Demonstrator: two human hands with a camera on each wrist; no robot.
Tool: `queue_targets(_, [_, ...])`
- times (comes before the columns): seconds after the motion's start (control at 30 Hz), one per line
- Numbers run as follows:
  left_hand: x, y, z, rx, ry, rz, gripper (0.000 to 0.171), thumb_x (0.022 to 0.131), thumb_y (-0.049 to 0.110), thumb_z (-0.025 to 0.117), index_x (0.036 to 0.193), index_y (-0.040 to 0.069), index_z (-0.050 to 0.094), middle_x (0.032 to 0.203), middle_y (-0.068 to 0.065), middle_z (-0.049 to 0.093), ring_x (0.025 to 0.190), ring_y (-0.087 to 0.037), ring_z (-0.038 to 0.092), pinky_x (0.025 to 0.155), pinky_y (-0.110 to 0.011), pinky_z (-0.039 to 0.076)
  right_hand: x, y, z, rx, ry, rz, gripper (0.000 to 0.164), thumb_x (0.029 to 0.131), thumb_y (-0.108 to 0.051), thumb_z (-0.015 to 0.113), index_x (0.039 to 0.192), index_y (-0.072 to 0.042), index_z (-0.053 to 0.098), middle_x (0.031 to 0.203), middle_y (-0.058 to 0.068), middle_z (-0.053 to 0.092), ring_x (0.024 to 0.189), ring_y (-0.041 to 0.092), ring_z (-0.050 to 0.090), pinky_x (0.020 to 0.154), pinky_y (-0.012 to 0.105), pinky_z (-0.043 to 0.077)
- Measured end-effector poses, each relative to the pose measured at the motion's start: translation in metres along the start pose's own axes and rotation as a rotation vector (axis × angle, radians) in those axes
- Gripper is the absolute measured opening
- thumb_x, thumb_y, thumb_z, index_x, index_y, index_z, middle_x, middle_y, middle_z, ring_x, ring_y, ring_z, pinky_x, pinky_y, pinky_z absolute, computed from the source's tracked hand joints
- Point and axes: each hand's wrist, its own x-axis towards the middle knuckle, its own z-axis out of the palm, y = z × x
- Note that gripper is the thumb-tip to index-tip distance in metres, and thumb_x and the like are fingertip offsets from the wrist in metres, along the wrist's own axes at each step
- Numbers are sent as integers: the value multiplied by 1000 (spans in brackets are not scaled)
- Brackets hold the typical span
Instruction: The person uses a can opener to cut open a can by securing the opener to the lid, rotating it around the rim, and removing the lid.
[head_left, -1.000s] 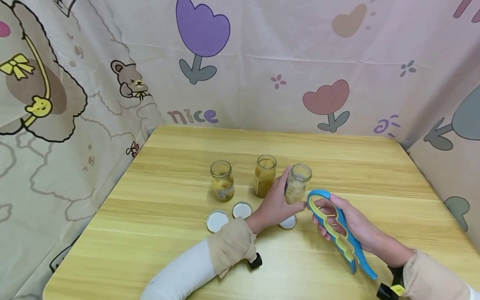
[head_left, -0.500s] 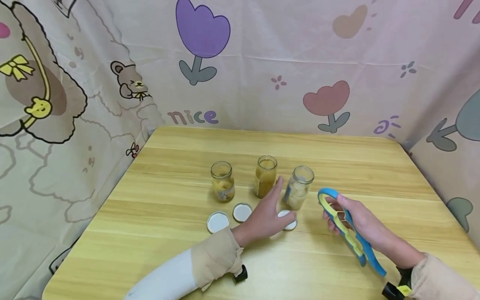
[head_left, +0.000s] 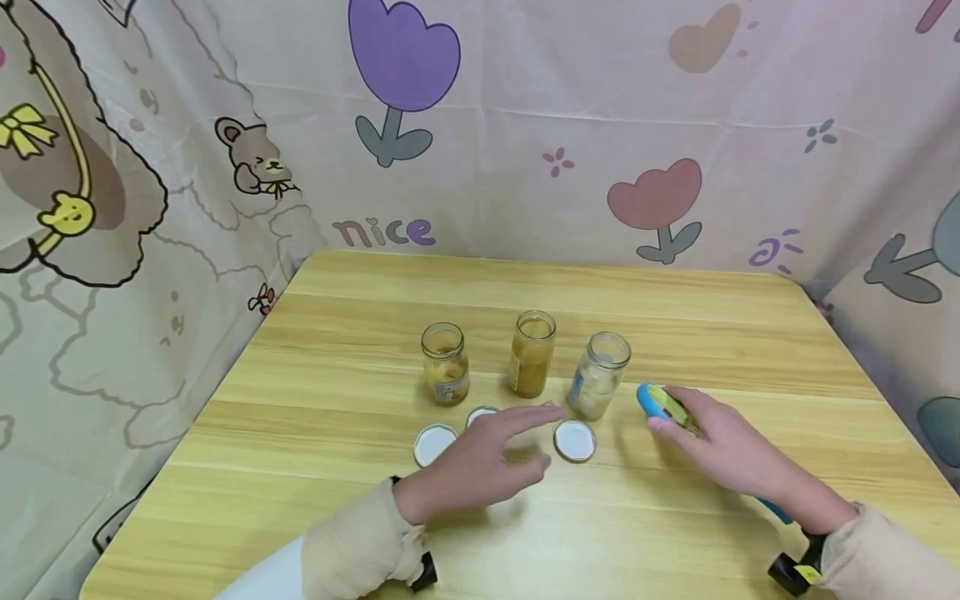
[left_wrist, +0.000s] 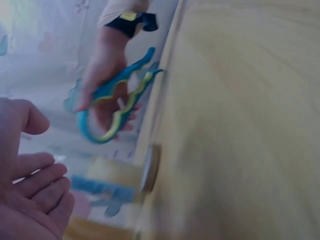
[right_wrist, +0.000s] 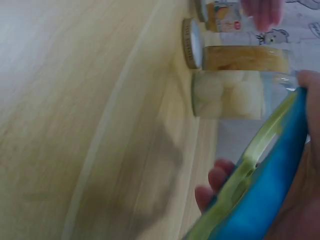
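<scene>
My left hand (head_left: pixel 480 458) hovers over the table with fingers loosely extended, holding nothing. It partly covers a white-lined lid (head_left: pixel 480 414) and lies beside another lid (head_left: pixel 435 446). My right hand (head_left: pixel 738 442) grips a blue and yellow jar opener (right_wrist: pixel 270 190), whose two scalloped arms show best in the left wrist view. From the head view, most of the tool is hidden under that hand. Just left of it stands an uncapped glass jar (head_left: pixel 597 379) with pale round pieces inside. A third lid (head_left: pixel 575 442) lies inside up in front of this jar.
Two more uncapped glass jars stand upright further left: a middle jar (head_left: pixel 532 358) with amber contents and a left jar (head_left: pixel 445 371) with yellowish contents. The wooden table (head_left: pixel 675 308) ends at a printed cloth (head_left: pixel 510 67) behind and at both sides.
My left hand has come away from the right-hand jar and moved left and nearer. The right hand has rolled over, back upward, turning the jar opener; it has also shifted slightly right.
</scene>
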Motion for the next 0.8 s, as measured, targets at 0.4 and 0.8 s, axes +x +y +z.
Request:
queue_targets(0.4, [-46, -20, -73, 243, 183, -11, 49, 89, 16, 66, 136, 14, 53, 142, -3, 48, 132, -21, 42, 101, -39, 42, 1, 16, 13, -246, 47, -44, 93, 90, -62, 51, 141, 13, 33, 128, 29, 46, 117, 42, 44, 93, 57, 39])
queue_targets(0.8, [-83, -32, -115, 387, 301, -169, 51, 89, 19, 67, 137, 16, 52, 144, -1, 46, 134, -23, 40, 100, -44, 42, 1, 30, 22, -318, 66, -79, 91, 85, -65, 56, 137, 8, 41, 124, 26, 49, 112, 41, 47, 88, 56, 42])
